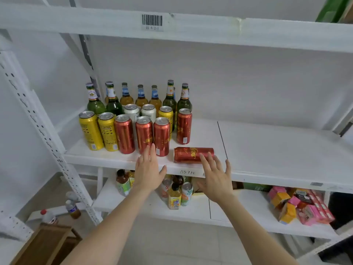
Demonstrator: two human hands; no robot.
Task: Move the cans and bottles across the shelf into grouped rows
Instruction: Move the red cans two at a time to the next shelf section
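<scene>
One red can (191,153) lies on its side near the front edge of the shelf (277,150), just right of the standing group and apart from it. Four more red cans (124,134) stand upright: three in the front row, one a little behind at the right end. Two yellow cans (89,129) stand at the left of that row; two white cans (131,111) and a third yellow one stand behind. Green and amber bottles (141,96) line the back.

The right hand (215,176) is spread flat with straight fingers, its fingertips over the lying can's right end, gripping nothing; whether they touch cannot be told. The left hand (148,169) is likewise spread and empty, fingertips in front of two upright red cans.

Below, a lower shelf (133,205) holds drinks (174,197) and pink and orange boxes (298,205). A barcode label (152,21) sits on the beam above.
</scene>
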